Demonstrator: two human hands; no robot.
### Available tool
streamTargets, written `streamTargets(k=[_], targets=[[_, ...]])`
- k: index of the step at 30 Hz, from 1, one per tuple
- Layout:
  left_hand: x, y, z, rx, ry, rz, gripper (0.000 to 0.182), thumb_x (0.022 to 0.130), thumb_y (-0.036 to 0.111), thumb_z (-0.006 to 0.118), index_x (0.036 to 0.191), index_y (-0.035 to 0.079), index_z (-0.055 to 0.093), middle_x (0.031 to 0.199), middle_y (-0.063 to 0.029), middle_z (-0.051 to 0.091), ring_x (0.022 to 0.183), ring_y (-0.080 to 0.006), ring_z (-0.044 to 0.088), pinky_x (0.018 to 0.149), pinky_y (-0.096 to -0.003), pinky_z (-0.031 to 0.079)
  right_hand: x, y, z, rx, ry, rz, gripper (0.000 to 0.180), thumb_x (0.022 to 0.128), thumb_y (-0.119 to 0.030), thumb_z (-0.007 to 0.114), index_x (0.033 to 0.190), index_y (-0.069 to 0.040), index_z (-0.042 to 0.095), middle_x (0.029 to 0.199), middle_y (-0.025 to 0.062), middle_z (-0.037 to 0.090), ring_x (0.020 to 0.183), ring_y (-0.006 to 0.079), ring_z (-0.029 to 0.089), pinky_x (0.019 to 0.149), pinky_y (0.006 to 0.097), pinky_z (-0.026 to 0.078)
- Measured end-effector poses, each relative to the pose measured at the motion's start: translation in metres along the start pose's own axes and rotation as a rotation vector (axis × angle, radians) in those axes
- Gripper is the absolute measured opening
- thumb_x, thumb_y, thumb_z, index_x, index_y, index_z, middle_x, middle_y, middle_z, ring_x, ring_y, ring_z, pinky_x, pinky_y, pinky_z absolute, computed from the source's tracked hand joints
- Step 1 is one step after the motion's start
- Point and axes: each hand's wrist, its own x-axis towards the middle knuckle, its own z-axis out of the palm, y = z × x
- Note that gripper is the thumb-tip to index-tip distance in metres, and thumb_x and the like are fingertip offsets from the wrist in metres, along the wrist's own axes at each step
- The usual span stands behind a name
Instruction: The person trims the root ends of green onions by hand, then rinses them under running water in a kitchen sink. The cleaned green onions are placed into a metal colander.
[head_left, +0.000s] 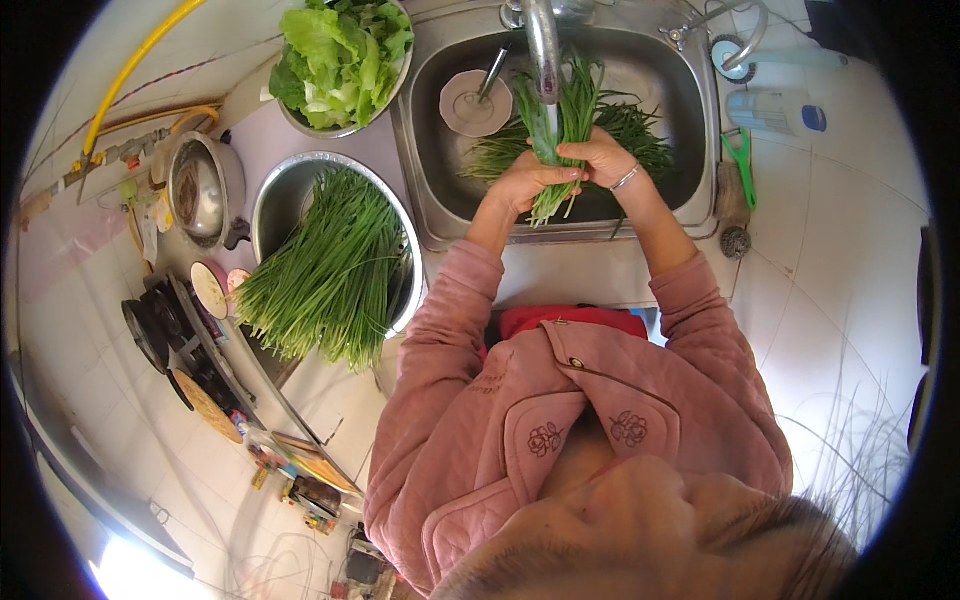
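Observation:
Both hands grip a bundle of green Chinese chives (577, 112) under the faucet spout (543, 52), where water runs onto the leaves. My left hand (531, 180) closes around the pale stem ends from the left. From the right, my right hand (606, 159), with a silver bracelet at its wrist, holds the same bundle with the thumb across it. Below them, more loose chives (637, 139) lie in the stainless steel sink (457, 206). A pale dish (459, 112) with a dark-handled utensil (493, 73) on it rests at the sink's left.
Left of the sink, a metal basin (414, 274) holds many chives (322, 262); behind it stands a bowl of lettuce (337, 67). A steel pot (202, 187) is near the wall. On the right ledge are a green peeler (741, 169), a steel scourer (736, 242) and a plastic bottle (776, 112).

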Motion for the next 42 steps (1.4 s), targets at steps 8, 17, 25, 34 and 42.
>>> streamTargets(k=[8,17,25,34,42], targets=[[-0.003,0.006,-0.003,0.354,-0.026,0.029,0.028,0.071,0.01,0.071,0.092,0.002,0.055,0.075,-0.0044,0.056,0.06,-0.0119,0.053,0.05,-0.0233,0.043,-0.006,0.014,0.03,-0.149,0.221,-0.085,0.04,0.074,-0.006,0.063,0.112,0.001,0.052,0.109,0.0136,0.058,0.084,0.0192,0.059,0.068,0.0283,0.051],[-0.024,0.01,0.006,0.806,0.109,-0.026,0.025,0.072,0.017,0.071,0.081,0.002,0.052,0.063,0.0008,0.048,0.054,-0.0069,0.044,0.044,-0.0215,0.036,0.016,0.025,0.021,0.099,0.155,-0.202,0.054,0.07,0.001,0.065,0.12,0.0,0.043,0.093,0.0081,0.059,0.083,0.018,0.056,0.085,0.0312,0.042],[-0.036,0.003,-0.017,0.268,-0.02,-0.129,0.034,0.08,0.023,0.063,0.1,-0.002,0.052,0.074,-0.0073,0.056,0.068,-0.0183,0.059,0.061,-0.0276,0.051,0.013,0.021,0.03,0.303,0.038,-0.219,0.031,0.07,0.0,0.066,0.099,0.003,0.057,0.092,0.0124,0.06,0.087,0.0221,0.059,0.073,0.0344,0.05],[-0.069,0.004,-0.017,0.073,-0.073,-0.165,0.041,0.083,0.028,0.06,0.106,-0.003,0.049,0.07,-0.0053,0.052,0.057,-0.0131,0.051,0.05,-0.0229,0.043,0.031,0.033,0.032,0.447,-0.03,-0.203,0.031,0.075,-0.006,0.061,0.103,-0.005,0.047,0.076,0.0032,0.05,0.071,0.0169,0.052,0.075,0.0361,0.045],[-0.105,-0.001,-0.003,0.113,-0.028,-0.196,0.05,0.084,0.038,0.056,0.114,0.0,0.046,0.065,0.0,0.046,0.046,-0.0062,0.038,0.041,-0.0178,0.028,0.047,0.016,-0.003,0.503,0.294,-0.233,0.024,0.079,-0.009,0.06,0.099,0.0,0.051,0.07,0.009,0.059,0.067,0.0251,0.06,0.065,0.0362,0.048]])
